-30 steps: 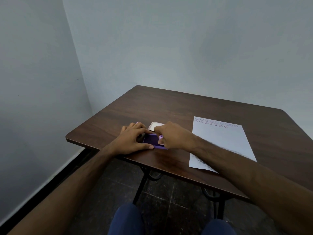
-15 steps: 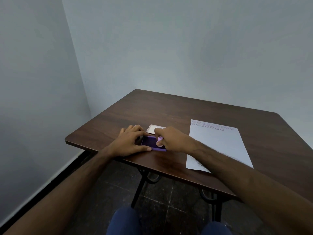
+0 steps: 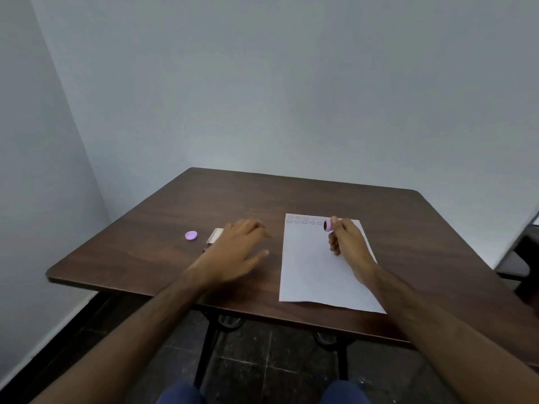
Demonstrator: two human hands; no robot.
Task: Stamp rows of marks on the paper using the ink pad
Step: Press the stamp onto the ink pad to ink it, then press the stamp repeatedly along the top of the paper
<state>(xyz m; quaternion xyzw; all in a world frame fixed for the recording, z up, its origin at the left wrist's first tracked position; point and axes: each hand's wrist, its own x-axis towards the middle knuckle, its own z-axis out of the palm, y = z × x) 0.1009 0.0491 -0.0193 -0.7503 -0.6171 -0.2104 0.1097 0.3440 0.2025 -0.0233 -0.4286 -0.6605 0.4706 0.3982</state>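
A white sheet of paper [image 3: 315, 269] lies on the right half of the brown table [image 3: 151, 258], with two rows of faint round marks along its far edge. My right hand [image 3: 348, 243] holds a small pink stamp [image 3: 327, 224] just above that far edge, its dark face turned left near the end of the second row. My left hand [image 3: 237, 246] hovers, fingers spread and blurred, over the ink pad; only the pad's pale lid [image 3: 214, 236] and a sliver of purple show past the hand.
A small round lilac cap [image 3: 191, 235] lies on the table left of the ink pad. The table's front edge runs just under my forearms. A wall corner stands to the left, and a dark object sits off the table's right side.
My right hand lifted the stamp off the ink pad and carried it right to the paper's far edge. My left hand let go of the pad and rose. The camera view shifted.
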